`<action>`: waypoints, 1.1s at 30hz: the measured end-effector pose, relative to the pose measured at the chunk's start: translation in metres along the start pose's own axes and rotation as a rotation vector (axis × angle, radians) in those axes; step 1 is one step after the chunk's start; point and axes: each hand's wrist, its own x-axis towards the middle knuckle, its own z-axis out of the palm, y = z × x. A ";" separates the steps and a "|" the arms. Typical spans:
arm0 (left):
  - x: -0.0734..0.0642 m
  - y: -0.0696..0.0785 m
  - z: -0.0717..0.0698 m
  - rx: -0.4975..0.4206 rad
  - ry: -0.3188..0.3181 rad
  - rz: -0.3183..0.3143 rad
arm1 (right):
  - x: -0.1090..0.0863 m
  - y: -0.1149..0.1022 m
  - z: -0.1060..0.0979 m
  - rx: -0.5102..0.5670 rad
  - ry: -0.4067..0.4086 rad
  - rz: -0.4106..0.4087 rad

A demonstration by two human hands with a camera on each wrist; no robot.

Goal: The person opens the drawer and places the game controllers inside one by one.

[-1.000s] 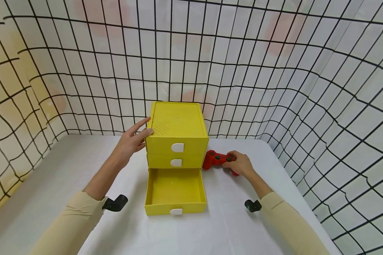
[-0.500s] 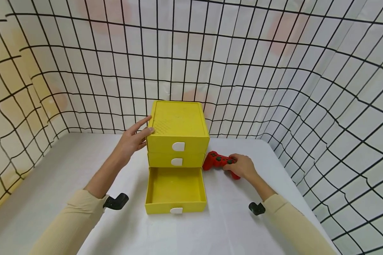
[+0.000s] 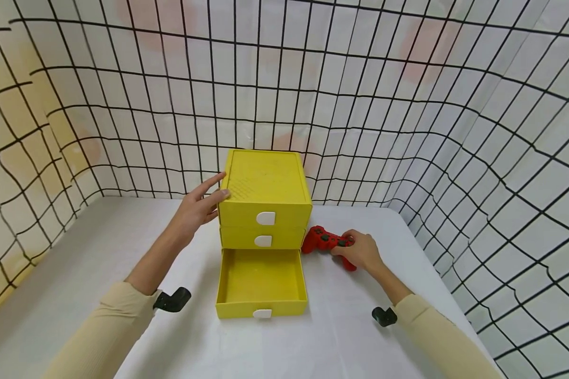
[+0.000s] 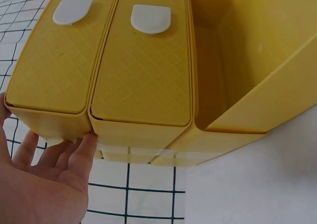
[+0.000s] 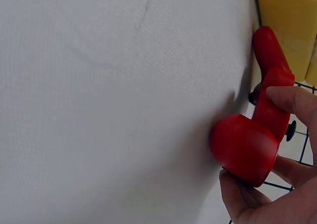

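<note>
A yellow drawer unit point(image 3: 265, 176) with white pull tabs stands mid-table, its bottom drawer point(image 3: 261, 276) pulled out with nothing inside. My left hand point(image 3: 194, 210) steadies the unit's left side, thumb over the top edge; in the left wrist view its extended fingers point(image 4: 81, 157) lie against the side wall. To the right of the unit is a red game controller point(image 3: 321, 239). My right hand point(image 3: 360, 250) pinches the controller's right end. Up close in the right wrist view, thumb and fingers hold the red body point(image 5: 245, 149) near one grip, low over the white cloth.
A white cloth covers the table point(image 3: 341, 337). Black wire mesh point(image 3: 360, 105) with white sheeting behind it walls the table's back and both sides. A black wrist-camera mount point(image 3: 172, 300) sticks out from the left sleeve, and another black mount point(image 3: 384, 316) from the right.
The controller's right end has swung slightly toward the front, and my right hand and forearm have shifted a little right and forward with it. My left hand keeps its place on the drawer unit.
</note>
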 end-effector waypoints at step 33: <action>-0.002 0.004 0.000 -0.018 -0.006 0.002 | -0.035 -0.021 -0.054 -0.092 -0.010 -0.063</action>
